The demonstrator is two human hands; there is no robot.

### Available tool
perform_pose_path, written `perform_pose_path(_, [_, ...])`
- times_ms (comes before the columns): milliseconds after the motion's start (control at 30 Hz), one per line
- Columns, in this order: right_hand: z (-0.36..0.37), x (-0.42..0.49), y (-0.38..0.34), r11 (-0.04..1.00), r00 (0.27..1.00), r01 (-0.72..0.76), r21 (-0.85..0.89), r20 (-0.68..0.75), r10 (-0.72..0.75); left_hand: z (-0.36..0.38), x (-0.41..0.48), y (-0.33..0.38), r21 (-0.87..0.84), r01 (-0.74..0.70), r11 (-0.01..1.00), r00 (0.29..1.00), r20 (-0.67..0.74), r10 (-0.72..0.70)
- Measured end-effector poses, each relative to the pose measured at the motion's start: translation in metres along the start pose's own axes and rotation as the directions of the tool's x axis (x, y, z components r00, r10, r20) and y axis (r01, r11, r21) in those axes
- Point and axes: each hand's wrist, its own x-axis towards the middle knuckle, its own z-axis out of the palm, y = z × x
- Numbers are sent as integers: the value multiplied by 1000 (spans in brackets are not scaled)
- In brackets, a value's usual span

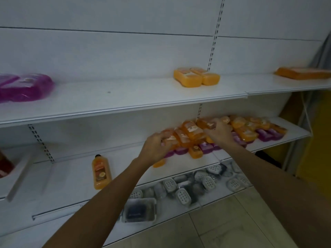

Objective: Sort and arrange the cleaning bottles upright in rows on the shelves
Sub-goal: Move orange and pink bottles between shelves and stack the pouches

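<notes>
A heap of orange and purple bottles (247, 130) lies jumbled on the middle shelf (295, 133). My left hand (155, 145) grips an orange bottle (170, 138) at the heap's left end. My right hand (219, 131) grips another orange bottle (206, 123) near the top of the heap. One orange bottle (100, 172) with a black cap stands alone further left on that shelf. On the upper shelf (125, 97) lie two orange bottles (196, 76), a purple shrink-wrapped pack (23, 87) at the left and an orange pack (302, 73) at the right.
The lowest shelf holds several white soap dishes (207, 181) and a white tray (139, 210). A red item (5, 163) shows at the left edge. Tiled floor (232, 221) lies below, and a yellow wall (318, 140) stands at the right.
</notes>
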Motion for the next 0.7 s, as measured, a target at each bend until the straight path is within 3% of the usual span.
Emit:
perform_pose_path(167, [12, 12, 52, 991, 986, -132, -27, 96, 134, 33, 25, -15, -42, 39, 998, 999, 37, -38])
perform_pose_path(400, [42, 84, 131, 978, 964, -163, -127, 192, 186, 93, 88, -55, -137, 210, 968, 976, 89, -199])
perform_pose_path(600, [63, 148, 121, 977, 943, -145, -155, 276, 184, 125, 150, -94, -212, 369, 905, 929, 104, -354])
perform_pose_path(700, [80, 170, 124, 978, 945, -111, -174, 287, 158, 142, 179, -108, -117, 396, 911, 918, 85, -388])
